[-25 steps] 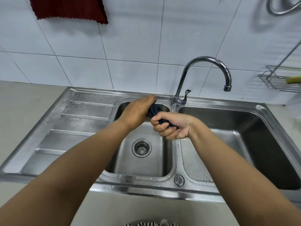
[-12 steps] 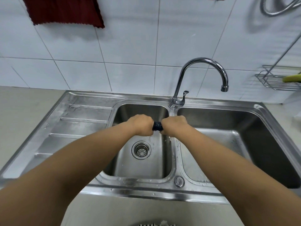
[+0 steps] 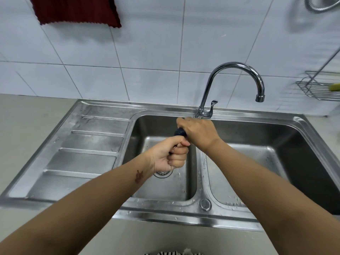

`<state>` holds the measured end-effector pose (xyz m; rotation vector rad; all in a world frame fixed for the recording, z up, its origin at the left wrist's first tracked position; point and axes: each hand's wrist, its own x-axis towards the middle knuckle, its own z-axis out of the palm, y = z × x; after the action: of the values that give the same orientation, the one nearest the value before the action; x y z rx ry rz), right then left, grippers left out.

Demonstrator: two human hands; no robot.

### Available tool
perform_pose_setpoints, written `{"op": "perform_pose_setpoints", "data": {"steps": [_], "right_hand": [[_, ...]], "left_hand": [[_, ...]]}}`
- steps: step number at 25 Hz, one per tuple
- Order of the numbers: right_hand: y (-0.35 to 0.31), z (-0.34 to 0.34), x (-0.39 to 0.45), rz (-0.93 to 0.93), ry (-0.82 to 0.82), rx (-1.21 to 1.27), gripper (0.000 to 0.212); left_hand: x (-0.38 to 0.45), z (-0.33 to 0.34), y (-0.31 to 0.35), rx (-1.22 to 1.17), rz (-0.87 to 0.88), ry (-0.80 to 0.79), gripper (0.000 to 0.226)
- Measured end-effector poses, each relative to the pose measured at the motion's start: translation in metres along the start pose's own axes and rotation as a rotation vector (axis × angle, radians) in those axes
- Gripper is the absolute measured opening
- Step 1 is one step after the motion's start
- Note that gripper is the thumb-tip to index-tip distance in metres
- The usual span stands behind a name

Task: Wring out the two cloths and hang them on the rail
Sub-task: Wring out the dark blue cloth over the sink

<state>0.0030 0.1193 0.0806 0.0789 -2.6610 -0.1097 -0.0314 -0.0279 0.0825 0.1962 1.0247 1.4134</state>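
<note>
- Head view: both bare forearms reach out over a stainless steel double sink, and the hands meet above the left basin
- The left hand is nearer the camera, turned palm-side up, curled into a tight fist around the lower end of a dark blue cloth
- The right hand is farther out, back of the hand up, fingers wrapped fully around the upper end of the same cloth
- Only a short, bunched section of the cloth shows between the two fists; the rest is hidden inside the grips
- The two hands touch at the thumb side of the left fist, one stacked just past the other along the cloth
- The drain of the left basin sits just below the left wrist, partly covered by it
- A curved chrome tap rises from the rim behind the right hand, its spout over the right basin
- A dark red cloth hangs against the white wall tiles at upper left; what holds it lies outside the frame
- A wire rack is fixed to the wall at far right, with a yellow-green item on it, too cut off to identify
- The ribbed draining board on the left of the sink is bare metal with some droplets
</note>
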Motion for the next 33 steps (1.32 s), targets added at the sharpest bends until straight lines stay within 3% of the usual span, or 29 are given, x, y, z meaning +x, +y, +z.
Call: {"op": "perform_pose_setpoints", "data": {"steps": [2, 4, 6, 8, 11, 13, 15, 18, 23, 25, 28, 30, 33], "right_hand": [[-0.003, -0.001, 0.001, 0.033, 0.042, 0.013, 0.015], [-0.004, 0.002, -0.001, 0.088, -0.045, 0.03, 0.014], [-0.004, 0.007, -0.003, 0.205, -0.208, 0.079, 0.02], [-0.006, 0.01, -0.002, 0.336, -0.417, 0.169, 0.03], [-0.011, 0.006, 0.002, 0.535, -0.797, 0.727, 0.04], [-0.011, -0.004, 0.001, 0.67, -0.938, 1.25, 0.028], [-0.007, -0.013, 0.001, 0.789, -0.929, 1.585, 0.017], [0.0, -0.021, 0.0, 0.777, -0.909, 1.747, 0.035], [-0.015, -0.03, -0.004, 0.873, -0.899, 2.135, 0.021], [-0.023, -0.03, -0.003, 0.807, -0.983, 2.147, 0.006], [-0.026, -0.031, 0.003, 0.732, -1.143, 1.958, 0.015], [-0.023, -0.029, 0.005, 0.714, -1.085, 1.594, 0.026], [-0.018, -0.021, 0.01, 0.565, -0.822, 0.882, 0.03]], "left_hand": [[-0.001, 0.001, -0.001, -0.052, 0.028, -0.031, 0.04], [0.0, -0.007, 0.001, 0.084, 0.049, 0.04, 0.039], [-0.001, -0.018, 0.01, 0.443, 0.077, 0.203, 0.023], [-0.001, -0.029, 0.023, 0.985, 0.107, 0.405, 0.017], [-0.001, -0.042, 0.036, 1.703, 0.163, 0.635, 0.028], [-0.004, -0.048, 0.044, 1.99, 0.253, 0.731, 0.034], [-0.009, -0.05, 0.053, 2.069, 0.392, 0.74, 0.033], [-0.014, -0.045, 0.061, 2.06, 0.603, 0.674, 0.029], [-0.014, -0.031, 0.066, 1.974, 0.814, 0.592, 0.027], [-0.014, -0.028, 0.072, 2.026, 0.872, 0.586, 0.03], [-0.018, -0.028, 0.082, 2.196, 0.831, 0.549, 0.027], [-0.021, -0.032, 0.087, 2.278, 0.718, 0.52, 0.02], [-0.023, -0.033, 0.089, 2.14, 0.466, 0.468, 0.015]]}}
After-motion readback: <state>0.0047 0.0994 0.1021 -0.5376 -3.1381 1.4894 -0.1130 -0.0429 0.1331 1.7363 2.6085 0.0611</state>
